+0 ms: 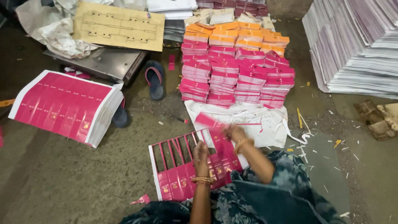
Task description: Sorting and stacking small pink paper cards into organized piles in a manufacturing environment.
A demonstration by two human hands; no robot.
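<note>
A pink printed die-cut sheet [176, 166] lies on the floor in front of my knees, with several strips punched out of its upper part. My left hand [201, 155] presses down on the middle of this sheet, fingers flat. My right hand [233, 132] is lifted over the sheet's upper right corner and grips a small pink card blank [207, 121], blurred by motion. A crumpled white paper [248, 120] lies just beyond it.
Rows of stacked pink and orange card blanks [236, 70] stand ahead. A thick pile of uncut pink sheets [66, 105] lies at left, near a blue sandal [155, 79], a wooden die board [118, 25] and a metal plate. A tall white sheet stack [356, 45] fills the right.
</note>
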